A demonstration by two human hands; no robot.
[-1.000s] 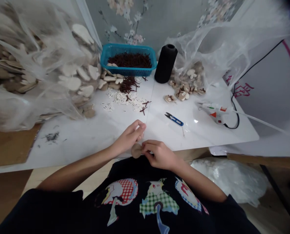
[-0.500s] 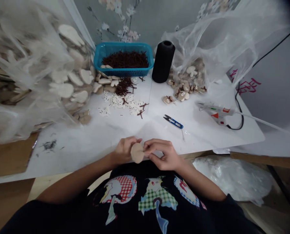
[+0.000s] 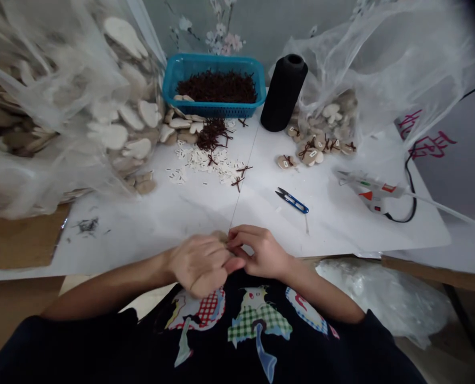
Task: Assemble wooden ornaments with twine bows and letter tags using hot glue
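My left hand (image 3: pixel 199 261) is at the table's front edge, fingers curled and somewhat blurred. Behind its fingers shows part of a beige felt piece (image 3: pixel 221 236), mostly hidden by the hand. My right hand (image 3: pixel 261 252) meets it from the right, thumb and fingers pinched together close to the felt piece; what lies between those fingertips is too small to make out. Beyond my hands, blue thread snips (image 3: pixel 292 200) lie on the white table (image 3: pixel 173 218). A thin dark line (image 3: pixel 243 184) runs across the tabletop towards my hands.
Brown bows fill a blue basket (image 3: pixel 215 110) at the back, beside a black thread cone (image 3: pixel 284 93). White tags (image 3: pixel 213 162) lie before it. Finished felt pieces with bows (image 3: pixel 311 153) and a glue gun (image 3: pixel 371 189) are on the right. Plastic bags (image 3: pixel 81 96) of felt pieces stand left.
My left hand has turned and moved slightly down and nearer, so the felt piece, plainly seen before, is now mostly covered. My right hand stays nearly in place, still pinched. The view has shifted slightly.
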